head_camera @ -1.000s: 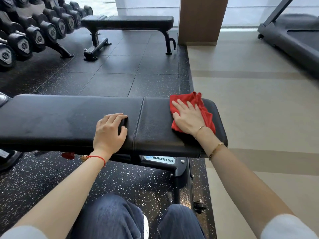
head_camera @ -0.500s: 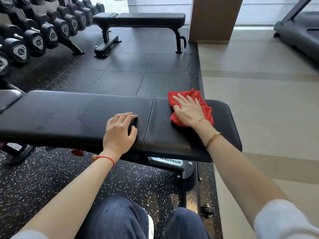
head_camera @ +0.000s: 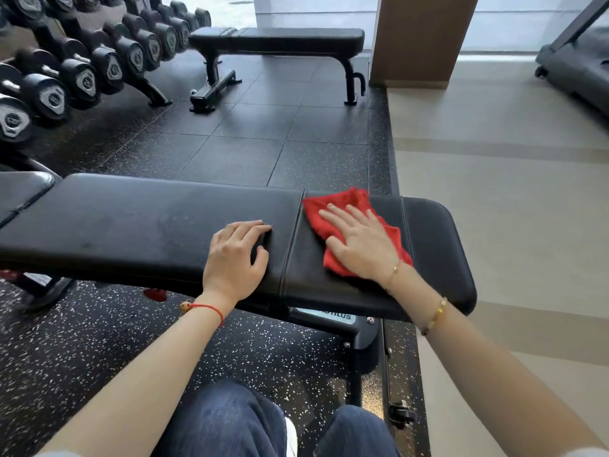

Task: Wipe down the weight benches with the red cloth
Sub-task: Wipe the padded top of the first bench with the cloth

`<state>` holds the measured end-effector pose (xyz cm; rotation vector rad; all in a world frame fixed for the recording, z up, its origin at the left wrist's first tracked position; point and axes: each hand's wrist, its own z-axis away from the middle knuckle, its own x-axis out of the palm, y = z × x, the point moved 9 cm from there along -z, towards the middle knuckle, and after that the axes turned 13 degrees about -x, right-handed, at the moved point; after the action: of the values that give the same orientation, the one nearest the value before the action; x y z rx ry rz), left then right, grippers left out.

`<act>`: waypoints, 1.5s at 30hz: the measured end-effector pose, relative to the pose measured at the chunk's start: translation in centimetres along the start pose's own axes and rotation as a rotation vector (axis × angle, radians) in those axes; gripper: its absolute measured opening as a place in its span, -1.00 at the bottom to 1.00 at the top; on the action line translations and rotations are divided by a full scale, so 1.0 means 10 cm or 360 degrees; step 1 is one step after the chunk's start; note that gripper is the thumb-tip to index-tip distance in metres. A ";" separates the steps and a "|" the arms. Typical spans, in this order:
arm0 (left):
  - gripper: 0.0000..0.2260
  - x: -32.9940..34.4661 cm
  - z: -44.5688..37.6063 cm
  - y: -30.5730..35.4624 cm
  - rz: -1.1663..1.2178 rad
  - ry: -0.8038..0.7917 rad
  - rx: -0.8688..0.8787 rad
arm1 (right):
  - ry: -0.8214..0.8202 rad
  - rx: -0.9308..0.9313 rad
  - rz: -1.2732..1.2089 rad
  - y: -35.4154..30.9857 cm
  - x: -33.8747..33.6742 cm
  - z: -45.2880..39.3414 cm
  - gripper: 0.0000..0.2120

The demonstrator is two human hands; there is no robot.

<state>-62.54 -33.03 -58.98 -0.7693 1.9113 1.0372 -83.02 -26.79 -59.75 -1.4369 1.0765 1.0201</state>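
- Far off to the left of the left hand, a rack of dumbbells (head_camera: 79, 77) runs along the wall, its feet reaching onto the dark rubber floor (head_camera: 237, 143).
- The near bench (head_camera: 131, 225) lies crossways in front of the person; its long pad stretches well to the left of the left hand, with a lot of bare black vinyl that way.
- The left hand (head_camera: 235, 258) rests on that long pad near its front edge, fingers loosely bent with the tips on the vinyl, holding nothing; a red string sits on the wrist.
- Just right of the left hand's fingertips runs the stitched seam between the long pad and the shorter end section.
- The right hand (head_camera: 361, 244) lies flat, fingers straight and slightly spread, pressing the red cloth (head_camera: 346, 206) onto the end section; the cloth's left corner touches the seam and its far edge sits at the bench's back edge.
- Right of the right hand, a strip of bare pad remains before the rounded end of the bench.
- Beyond both hands, a second bench (head_camera: 280, 37) stands well apart across open dark tiles.
- Further right of the right hand, the rubber flooring ends in a straight edge and open pale floor (head_camera: 494, 192) begins, with a treadmill (head_camera: 576, 64) at the far corner.
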 end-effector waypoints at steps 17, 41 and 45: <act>-0.64 -0.02 0.03 0.01 -0.0008 -0.0019 -0.0029 | 0.0079 0.0098 0.0059 -0.17 -0.05 0.73 -0.44; -0.71 0.05 0.06 0.08 -0.0069 -0.0054 -0.0029 | 0.0429 0.0237 -0.0163 -0.01 -0.41 0.77 -0.43; -0.74 0.01 0.12 0.20 -0.0004 0.0020 0.0034 | 0.0197 0.0542 -0.0074 0.24 -0.25 0.95 -0.24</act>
<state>-63.73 -31.01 -58.72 -0.7675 1.9286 1.0107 -86.44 -17.31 -59.00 -1.2516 1.2340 0.6821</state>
